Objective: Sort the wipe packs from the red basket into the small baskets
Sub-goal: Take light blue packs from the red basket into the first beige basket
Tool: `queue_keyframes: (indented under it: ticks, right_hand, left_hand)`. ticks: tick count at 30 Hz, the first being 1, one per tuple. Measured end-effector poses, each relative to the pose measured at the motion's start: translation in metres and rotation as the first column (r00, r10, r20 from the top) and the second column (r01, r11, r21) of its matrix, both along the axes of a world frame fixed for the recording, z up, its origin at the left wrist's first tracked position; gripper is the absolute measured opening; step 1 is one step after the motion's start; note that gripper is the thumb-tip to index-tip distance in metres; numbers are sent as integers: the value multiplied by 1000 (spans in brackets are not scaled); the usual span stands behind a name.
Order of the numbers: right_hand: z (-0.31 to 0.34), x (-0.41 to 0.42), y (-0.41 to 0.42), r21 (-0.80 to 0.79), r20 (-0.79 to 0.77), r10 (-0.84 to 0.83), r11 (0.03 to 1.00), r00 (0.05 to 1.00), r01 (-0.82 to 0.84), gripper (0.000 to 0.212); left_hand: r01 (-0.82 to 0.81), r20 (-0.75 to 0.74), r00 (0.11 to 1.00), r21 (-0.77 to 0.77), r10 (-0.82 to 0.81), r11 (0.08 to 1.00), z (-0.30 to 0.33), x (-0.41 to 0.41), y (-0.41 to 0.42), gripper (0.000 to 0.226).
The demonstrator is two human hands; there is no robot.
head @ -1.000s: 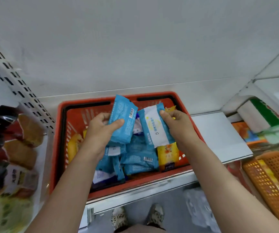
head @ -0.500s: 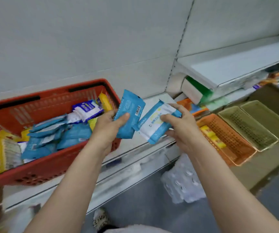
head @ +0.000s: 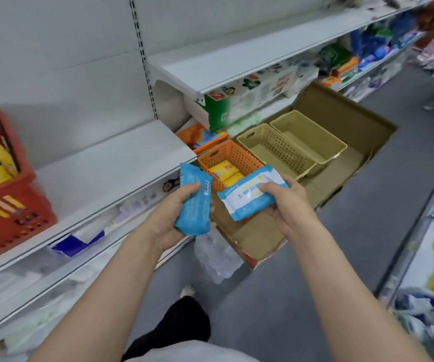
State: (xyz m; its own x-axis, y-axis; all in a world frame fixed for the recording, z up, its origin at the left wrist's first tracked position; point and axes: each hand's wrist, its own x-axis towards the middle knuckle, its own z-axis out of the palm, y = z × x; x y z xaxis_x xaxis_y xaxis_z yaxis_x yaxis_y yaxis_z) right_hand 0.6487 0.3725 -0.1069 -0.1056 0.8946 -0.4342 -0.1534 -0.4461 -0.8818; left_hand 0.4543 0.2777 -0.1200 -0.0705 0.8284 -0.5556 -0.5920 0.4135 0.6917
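Nearest the camera, both forearms reach forward over the grey floor, each hand carrying one wipe pack. The left hand point(head: 170, 223) wraps its fingers and thumb round a plain blue pack point(head: 193, 202), held nearly upright with its long axis running toward the shelves and its barcode side facing up and right. The right hand point(head: 287, 205) pinches a blue-and-white pack point(head: 249, 195) by its right end, thumb on the printed face, so the label stays readable; this pack lies almost flat, its long axis running left to right and tilting slightly upward at the right. Holding one pack per hand probably lets the person compare the two and drop each where it belongs in a single trip.

Just beyond the packs, three small baskets sit in a row on a flattened cardboard box point(head: 341, 176) on the floor: an orange basket point(head: 232, 152), already holding yellow packs, then a tan slotted basket point(head: 276, 150), then a plain tan basket point(head: 308, 135). Both tan ones look empty, though blur makes their far corners hard to judge. The blue packs hover near the orange basket's front edge, so neither has been sorted yet.

Off to the left, the red basket point(head: 14, 212) rests on the white shelf point(head: 111, 165), with more packs inside.
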Motion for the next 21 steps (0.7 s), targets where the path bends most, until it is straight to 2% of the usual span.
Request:
queue_keyframes:
  ticks: [3, 6, 9, 11, 14, 15, 18, 19, 21]
  right_hand:
    - [-10, 16, 38, -40, -16, -18, 999, 1000, 17, 31]
    - [-18, 26, 82, -69, -3, -33, 997, 999, 32, 31]
    - [-23, 32, 128, -82, 79, -44, 995, 996, 51, 23]
    - [-25, 38, 158, -93, 123, -27, 995, 992, 39, 14]
    - [-32, 45, 201, -102, 147, -30, 994, 989, 45, 11]
    - [-36, 45, 214, -98, 170, -33, 994, 985, 51, 11]
    - [-55, 45, 256, -115, 241, 32, 993, 970, -4, 13]
    - [-63, 46, 270, -134, 248, 62, 991, 967, -29, 17]
    - [-81, 46, 301, -165, 266, 136, 982, 954, -94, 25]
  left_hand:
    - [12, -64, 998, 1, -12, 1000, -4, 14, 41, 35]
    - [21, -32, 999, 0, -21, 1000, -20, 25, 91, 49]
    - [72, 50, 996, -59, -69, 996, -34, 34, 142, 51]
    - [117, 19, 993, -113, -116, 987, -38, 40, 172, 52]
    - [112, -40, 992, -198, -122, 974, -44, 44, 214, 59]
    - [89, -63, 992, -230, -106, 969, -46, 45, 226, 55]
    - [32, -135, 988, -264, -70, 964, -58, 48, 261, 23]
    - [39, -168, 982, -246, -82, 969, -65, 48, 270, 17]
    - [65, -288, 949, -227, -131, 972, -80, 47, 285, 23]
